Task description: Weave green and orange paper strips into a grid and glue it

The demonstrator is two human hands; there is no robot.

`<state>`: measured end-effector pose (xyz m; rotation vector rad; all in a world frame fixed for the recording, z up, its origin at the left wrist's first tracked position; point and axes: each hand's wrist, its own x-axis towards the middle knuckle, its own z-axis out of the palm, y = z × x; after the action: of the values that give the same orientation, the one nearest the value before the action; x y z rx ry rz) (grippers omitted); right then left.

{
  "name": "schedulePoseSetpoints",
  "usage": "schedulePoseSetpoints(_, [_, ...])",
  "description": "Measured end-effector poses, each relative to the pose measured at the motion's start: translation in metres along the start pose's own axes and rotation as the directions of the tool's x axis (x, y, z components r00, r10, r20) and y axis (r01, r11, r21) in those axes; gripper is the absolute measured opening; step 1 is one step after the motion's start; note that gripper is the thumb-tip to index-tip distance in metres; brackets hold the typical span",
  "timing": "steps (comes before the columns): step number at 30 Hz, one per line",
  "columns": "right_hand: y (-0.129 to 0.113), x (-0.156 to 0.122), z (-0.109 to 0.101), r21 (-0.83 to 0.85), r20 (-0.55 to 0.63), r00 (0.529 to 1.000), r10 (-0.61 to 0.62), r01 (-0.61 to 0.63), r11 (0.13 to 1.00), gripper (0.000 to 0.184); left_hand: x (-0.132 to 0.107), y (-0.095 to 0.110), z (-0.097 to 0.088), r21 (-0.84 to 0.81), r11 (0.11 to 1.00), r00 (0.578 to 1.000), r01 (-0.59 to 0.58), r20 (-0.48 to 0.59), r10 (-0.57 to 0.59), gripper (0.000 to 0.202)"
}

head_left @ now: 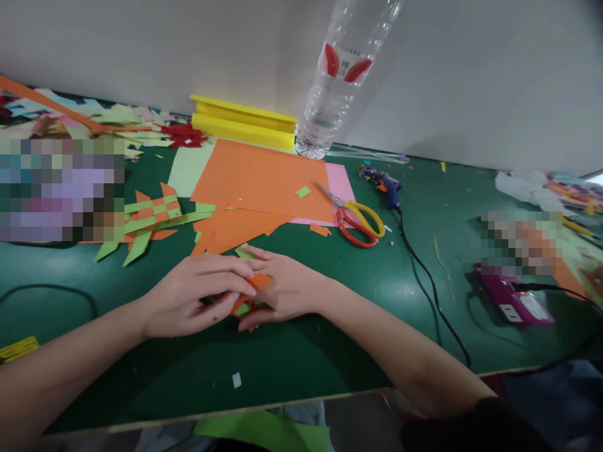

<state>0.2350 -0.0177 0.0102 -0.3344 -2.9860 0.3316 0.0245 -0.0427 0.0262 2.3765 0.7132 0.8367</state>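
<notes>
Centre of frame: left hand (191,295) is pinching orange-green paper (260,280); right hand (294,287) is bracing it, finger closure hidden from here. Light pressure is probably avoiding creases.

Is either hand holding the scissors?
No, the scissors lie with their tips over orange paper, apart from the left hand and the right hand.

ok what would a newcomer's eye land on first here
Probably the clear plastic bottle with a red-marked label, at the green table's back. Next, the scissors with red and yellow handles, right of centre. Then the left hand and right hand, lower middle, holding orange and green paper.
</notes>
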Motion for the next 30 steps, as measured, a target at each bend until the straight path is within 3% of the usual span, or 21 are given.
schedulePoseSetpoints(1, [-0.001,0.001,0.001,0.001,0.016,1.000,0.012,-0.012,1.000,0.044,0.000,-0.001,0.000,-0.006,0.998,0.998,-0.056,-0.007,0.056,0.026])
schedulePoseSetpoints(5, [-0.004,0.001,0.005,-0.002,0.033,0.998,0.056,-0.056,0.998,0.048,-0.001,-0.003,0.002,0.045,0.999,0.999,0.028,-0.029,-0.027,0.028])
schedulePoseSetpoints(7, [-0.004,-0.001,0.006,-0.002,0.011,0.996,0.084,-0.084,0.996,0.050,-0.002,-0.003,0.002,0.075,0.997,0.999,0.001,-0.055,0.003,0.028])
schedulePoseSetpoints(13, [-0.007,-0.009,0.007,-0.034,-0.083,0.966,0.246,-0.249,0.968,0.051,-0.003,-0.004,0.002,0.175,0.961,0.977,0.212,-0.062,-0.205,0.031])
schedulePoseSetpoints(20, [-0.015,-0.005,0.006,-0.001,-0.082,0.900,0.428,-0.430,0.903,0.058,-0.005,-0.015,0.004,0.238,0.963,0.984,0.126,-0.155,-0.091,0.027])
schedulePoseSetpoints(23, [-0.019,-0.004,0.007,0.003,-0.080,0.875,0.477,-0.478,0.878,0.059,-0.005,-0.016,0.004,0.224,0.965,0.984,0.139,-0.144,-0.109,0.027])
schedulePoseSetpoints(27, [-0.022,-0.004,0.005,0.026,-0.102,0.866,0.489,-0.489,0.872,0.061,-0.003,-0.016,0.004,0.208,0.959,0.978,0.195,-0.111,-0.174,0.028])
schedulePoseSetpoints(30, [-0.018,-0.007,-0.001,0.031,-0.208,0.868,0.452,-0.456,0.890,0.056,-0.002,-0.018,0.003,0.192,0.961,0.977,0.198,-0.122,-0.176,0.025])
